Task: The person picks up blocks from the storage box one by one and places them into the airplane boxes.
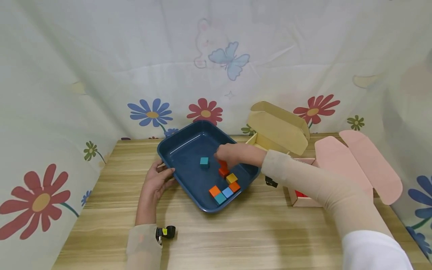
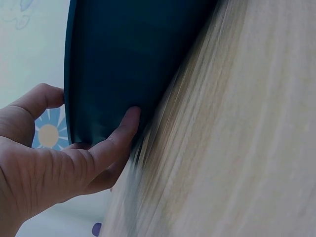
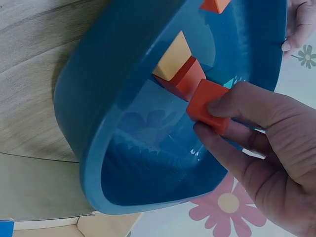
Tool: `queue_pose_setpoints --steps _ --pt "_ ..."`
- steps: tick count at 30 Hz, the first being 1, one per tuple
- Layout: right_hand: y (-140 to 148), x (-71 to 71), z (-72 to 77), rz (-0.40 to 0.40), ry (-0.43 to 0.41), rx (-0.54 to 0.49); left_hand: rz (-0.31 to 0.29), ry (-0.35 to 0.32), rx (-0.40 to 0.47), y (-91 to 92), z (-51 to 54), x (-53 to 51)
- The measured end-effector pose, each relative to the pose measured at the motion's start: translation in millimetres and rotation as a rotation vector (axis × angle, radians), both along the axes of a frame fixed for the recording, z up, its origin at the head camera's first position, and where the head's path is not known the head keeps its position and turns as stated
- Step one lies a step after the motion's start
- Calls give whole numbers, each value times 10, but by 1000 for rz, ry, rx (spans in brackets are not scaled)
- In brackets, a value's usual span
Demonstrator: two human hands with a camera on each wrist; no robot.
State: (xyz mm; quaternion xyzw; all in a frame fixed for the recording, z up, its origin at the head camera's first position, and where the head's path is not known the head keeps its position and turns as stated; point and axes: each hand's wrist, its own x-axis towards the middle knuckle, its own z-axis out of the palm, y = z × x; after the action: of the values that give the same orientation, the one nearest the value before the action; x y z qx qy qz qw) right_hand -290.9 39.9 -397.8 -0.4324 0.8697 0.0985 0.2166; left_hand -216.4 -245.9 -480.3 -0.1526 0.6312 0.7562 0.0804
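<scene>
A dark blue square tray (image 1: pixel 182 144) sits on the wooden table, holding several small cubes. My left hand (image 1: pixel 158 180) grips its left side, thumb at the rim and fingers against the outer wall (image 2: pixel 113 59). Inside the tray, my right hand (image 3: pixel 266 133) pinches a red cube (image 3: pixel 207 103) between thumb and fingers. Right beside it lies another red cube (image 1: pixel 223 172), touching a yellow cube (image 1: pixel 231 178). Near the front corner are two orange cubes, a light blue cube (image 1: pixel 227 192) and a teal cube (image 1: pixel 220 198). A second teal cube (image 1: pixel 204 162) lies apart, left of my right hand.
To the right stands an open pink box (image 1: pixel 303 202) with red pieces inside, its lid (image 1: pixel 344 161) folded back. An open yellow box (image 1: pixel 280 129) stands behind my right forearm, partly hidden. A flower-printed curtain (image 1: pixel 229 93) hangs behind the table (image 1: pixel 216 240).
</scene>
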Motion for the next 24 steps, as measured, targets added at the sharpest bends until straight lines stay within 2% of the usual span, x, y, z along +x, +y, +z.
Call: queue_pose_setpoints --steps 6,14,24 --pt "22 1 10 57 4 -19 -1 -1 -1 5 9 -8" --pt "70 -26 81 22 1 -93 1 5 4 -1 5 -7" --pt "223 -86 149 107 51 -125 1 -4 4 2 -3 6"
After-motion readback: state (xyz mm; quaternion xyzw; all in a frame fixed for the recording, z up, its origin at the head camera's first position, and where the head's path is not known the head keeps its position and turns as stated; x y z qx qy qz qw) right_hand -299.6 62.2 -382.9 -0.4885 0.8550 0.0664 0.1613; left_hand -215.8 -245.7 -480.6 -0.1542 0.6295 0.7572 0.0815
